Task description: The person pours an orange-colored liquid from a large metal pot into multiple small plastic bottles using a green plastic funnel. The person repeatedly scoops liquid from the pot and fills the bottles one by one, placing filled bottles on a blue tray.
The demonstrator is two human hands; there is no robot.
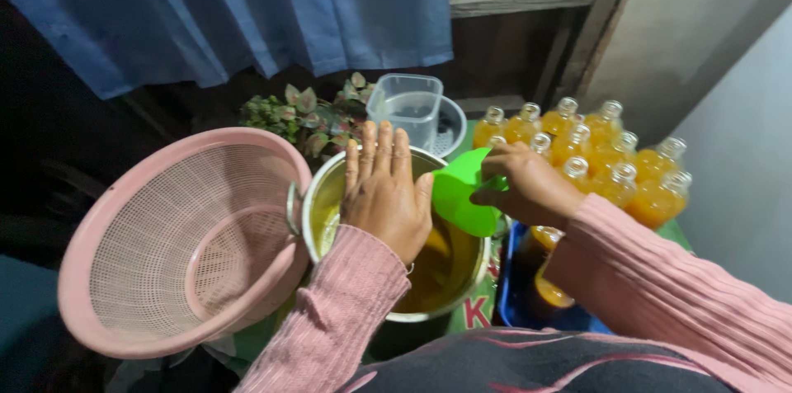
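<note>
While my left hand [384,191] lies flat over the pot [330,187], fingers pressed together, my right hand [528,187] pinches a green funnel [458,195] at its right rim, near the orange-filled bottles [606,166].

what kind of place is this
Probably a small home drink-making corner: a metal pot of yellow liquid, rows of filled orange bottles, a pink strainer basket and a blue curtain.

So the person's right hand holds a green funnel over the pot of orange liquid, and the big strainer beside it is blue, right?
Not quite: the strainer is pink, not blue, as the head view shows. The right hand does hold the green funnel over the pot of orange liquid.
</note>
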